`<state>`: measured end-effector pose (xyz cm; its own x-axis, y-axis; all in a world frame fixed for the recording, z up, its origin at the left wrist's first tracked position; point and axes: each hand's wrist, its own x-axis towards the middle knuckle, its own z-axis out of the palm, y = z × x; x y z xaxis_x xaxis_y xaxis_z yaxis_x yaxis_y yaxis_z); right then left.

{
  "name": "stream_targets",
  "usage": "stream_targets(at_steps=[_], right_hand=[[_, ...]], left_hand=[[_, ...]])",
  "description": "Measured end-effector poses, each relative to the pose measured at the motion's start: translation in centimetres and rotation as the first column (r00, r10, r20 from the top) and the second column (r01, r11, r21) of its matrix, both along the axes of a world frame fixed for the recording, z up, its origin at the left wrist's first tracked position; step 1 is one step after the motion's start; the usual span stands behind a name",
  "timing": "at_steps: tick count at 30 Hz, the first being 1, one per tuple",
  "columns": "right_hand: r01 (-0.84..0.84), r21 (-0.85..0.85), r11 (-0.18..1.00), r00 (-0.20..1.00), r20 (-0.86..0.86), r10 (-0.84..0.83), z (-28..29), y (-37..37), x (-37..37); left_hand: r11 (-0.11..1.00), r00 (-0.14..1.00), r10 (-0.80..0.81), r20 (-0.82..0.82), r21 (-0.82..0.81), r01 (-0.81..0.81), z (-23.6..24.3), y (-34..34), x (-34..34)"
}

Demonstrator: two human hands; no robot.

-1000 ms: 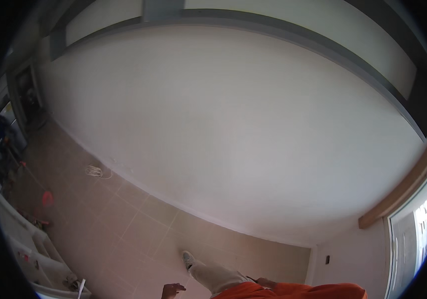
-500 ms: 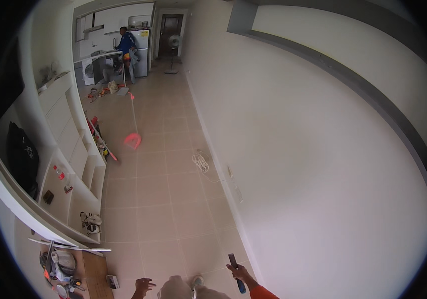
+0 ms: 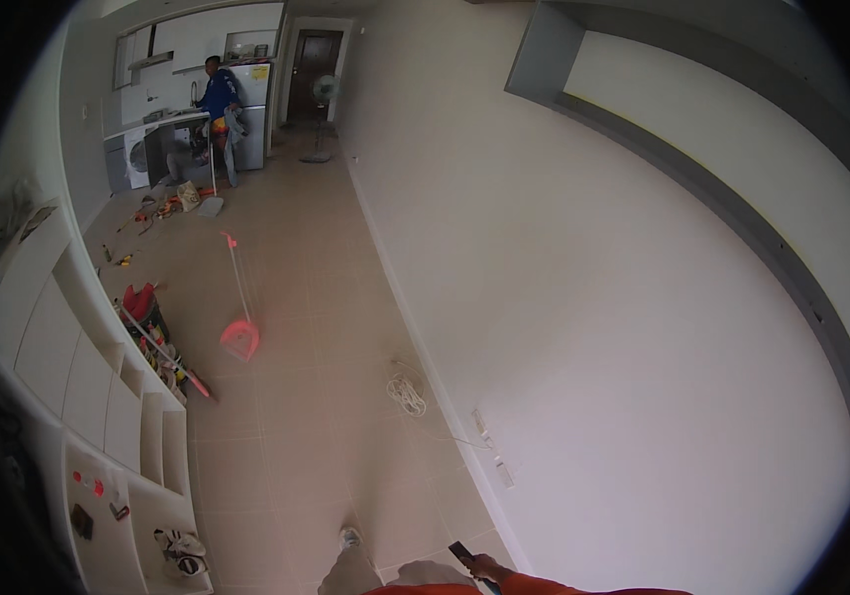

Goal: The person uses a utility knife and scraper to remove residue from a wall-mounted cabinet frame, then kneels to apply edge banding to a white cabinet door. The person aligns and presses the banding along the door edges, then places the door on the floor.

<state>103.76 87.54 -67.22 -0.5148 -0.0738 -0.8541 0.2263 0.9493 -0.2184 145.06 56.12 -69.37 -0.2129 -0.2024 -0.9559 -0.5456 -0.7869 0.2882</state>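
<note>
At the lower edge of the head view, my right hand (image 3: 482,568) is wrapped round a long, dark, flat-ended tool (image 3: 460,551), close to the white wall (image 3: 643,426) and its skirting. My left hand is out of the frame. Below me show my light trousers (image 3: 345,570) and a shoe (image 3: 350,537) on the tiled floor (image 3: 286,466). A coiled white cable (image 3: 407,395) lies by the wall, its lead running toward white sockets. A pink long-handled dustpan (image 3: 239,340) stands on the tiles farther ahead.
A white built-in cabinet (image 3: 78,397) lines the left, with shoes, a bottle and cleaning gear (image 3: 152,327) at it. Tools litter the far floor. A co-worker in blue (image 3: 217,94) stands at the kitchen counter, near a fridge and standing fan (image 3: 324,91). A grey wall shelf (image 3: 702,183) runs high right.
My view has swung from the wall to along the room. Since half a second ago, cabinet, dustpan and cable appear nearer and lower, and my left hand has left the frame.
</note>
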Motion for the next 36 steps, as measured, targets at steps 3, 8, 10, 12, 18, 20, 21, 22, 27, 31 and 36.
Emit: stream_targets(at_steps=[3, 8, 10, 12, 18, 20, 21, 22, 27, 31, 36], right_hand=[[-0.028, 0.069, 0.997, 0.999, -0.026, 0.03, 0.6, -3.4, -3.7], [0.117, 0.008, 0.993, 0.993, -0.013, -0.117, -0.2, -11.9, -11.5], [0.175, 0.013, 0.985, 0.985, -0.018, -0.174, -1.8, -16.1, -15.4], [0.214, -0.041, 0.976, 0.977, -0.012, -0.214, -3.7, -20.6, -20.0], [0.376, -0.094, 0.922, 0.926, -0.007, -0.378, -6.4, -35.8, -33.8], [0.364, -0.124, 0.923, 0.927, -0.047, -0.371, -4.5, -40.8, -40.2], [0.354, -0.207, 0.912, 0.926, -0.058, -0.373, -3.1, -43.2, -42.8], [0.347, -0.261, 0.901, 0.921, -0.085, -0.379, -1.4, -45.6, -45.8], [0.396, -0.653, 0.645, 0.792, -0.113, -0.6, 11.2, -56.7, -60.3], [0.28, -0.925, 0.255, 0.606, -0.036, -0.794, 24.9, -61.8, -67.8], [-0.091, -0.994, 0.064, 0.256, -0.085, -0.963, 42.7, -64.2, -71.9]], left_hand=[[0.986, 0.984, -0.131, -0.121, -0.12, 0.117, -0.3, -13.4, -11.3], [0.878, 0.954, -0.291, -0.072, -0.416, 0.236, -1.9, -35.7, -35.3], [0.836, 0.947, -0.313, -0.073, -0.495, 0.238, -1.4, -41.4, -44.3], [0.771, 0.92, -0.389, -0.044, -0.562, 0.298, 0.0, -46.4, -53.3], [0.751, 0.806, -0.583, -0.097, -0.444, 0.49, 2.3, -52.7, -69.8], [0.567, 0.665, -0.746, 0.018, -0.505, 0.651, 2.3, -54.9, -74.2], [0.433, 0.574, -0.805, 0.149, -0.515, 0.74, 2.0, -55.9, -75.7], [0.179, 0.42, -0.887, 0.19, -0.697, 0.694, 1.9, -56.9, -76.3], [0.095, 0.274, -0.953, 0.132, -0.727, 0.68, 1.6, -60.8, -87.0], [0.179, -0.047, -0.972, -0.231, -0.852, 0.493, 9.3, -59.4, -101.1], [0.224, -0.408, -0.834, -0.372, -0.903, 0.366, 33.5, -53.8, -117.7]])
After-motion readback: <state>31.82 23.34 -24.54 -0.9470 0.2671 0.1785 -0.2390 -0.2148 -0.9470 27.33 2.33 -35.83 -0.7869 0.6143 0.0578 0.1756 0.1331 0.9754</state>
